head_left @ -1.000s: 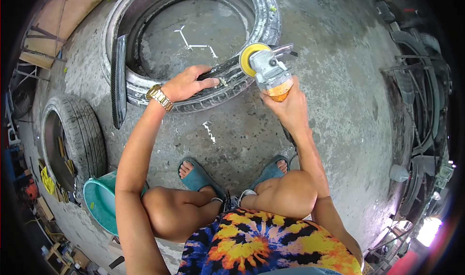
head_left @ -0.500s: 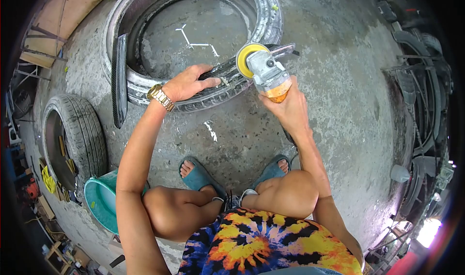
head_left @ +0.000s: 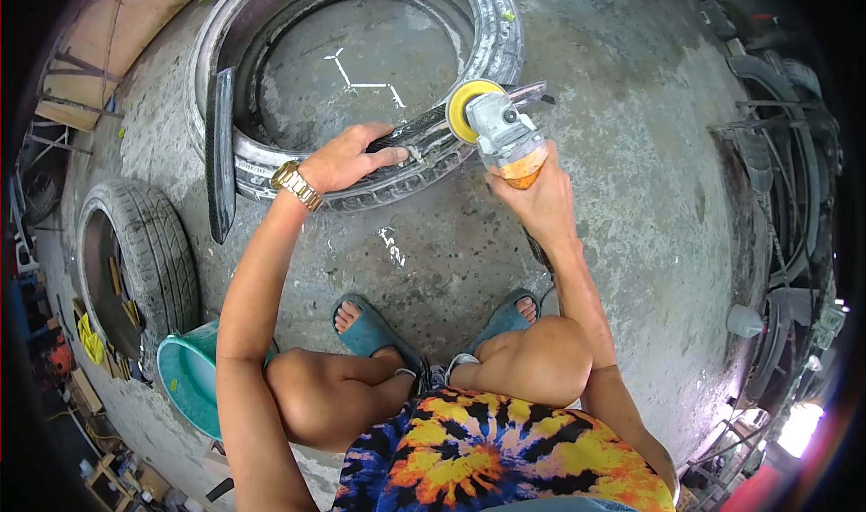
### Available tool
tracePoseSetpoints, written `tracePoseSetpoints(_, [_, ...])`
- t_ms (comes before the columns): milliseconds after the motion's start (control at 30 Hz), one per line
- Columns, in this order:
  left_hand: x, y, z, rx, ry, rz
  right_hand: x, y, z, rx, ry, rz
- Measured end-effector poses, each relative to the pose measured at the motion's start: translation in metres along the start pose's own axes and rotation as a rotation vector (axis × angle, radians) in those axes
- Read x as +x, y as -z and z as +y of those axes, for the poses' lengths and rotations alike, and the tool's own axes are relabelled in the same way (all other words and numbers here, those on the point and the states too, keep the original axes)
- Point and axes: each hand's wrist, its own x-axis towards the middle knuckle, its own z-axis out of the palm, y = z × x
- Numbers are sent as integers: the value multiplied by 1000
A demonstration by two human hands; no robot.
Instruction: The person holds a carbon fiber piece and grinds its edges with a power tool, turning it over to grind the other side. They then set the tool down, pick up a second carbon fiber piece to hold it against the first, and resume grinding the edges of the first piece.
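In my right hand (head_left: 544, 201) is an angle grinder (head_left: 507, 131) with a grey head and an orange body. Its yellow disc (head_left: 461, 120) stands tilted on or just above a long black strip (head_left: 426, 135) with a carbon-fibre weave; contact cannot be made out. My left hand (head_left: 343, 160), with a gold watch (head_left: 296, 184) at the wrist, grips that strip, thumb on the near side and fingers partly hidden. The strip rests across the near side of a large worn tyre (head_left: 501, 38) lying flat. Pale residue shows on the strip beside my thumb.
A second carbon-weave strip (head_left: 219, 160) leans on the tyre's left side. Further left stand another tyre (head_left: 162, 250) and a teal bucket (head_left: 191, 377). Dark curved parts (head_left: 767, 151) line the right side. White marks (head_left: 365, 84) show on the concrete floor.
The grinder has shifted very slightly to the right along the strip. My left hand stays in its place on the strip, and the view has moved a little.
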Motion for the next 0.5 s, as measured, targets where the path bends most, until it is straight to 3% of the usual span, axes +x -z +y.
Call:
tracePoseSetpoints(267, [-1, 2, 0, -41, 3, -6, 8, 14, 19, 100, -134, 142])
tracePoseSetpoints(500, [-1, 5, 9, -91, 66, -55, 4, 11, 7, 33, -120, 37])
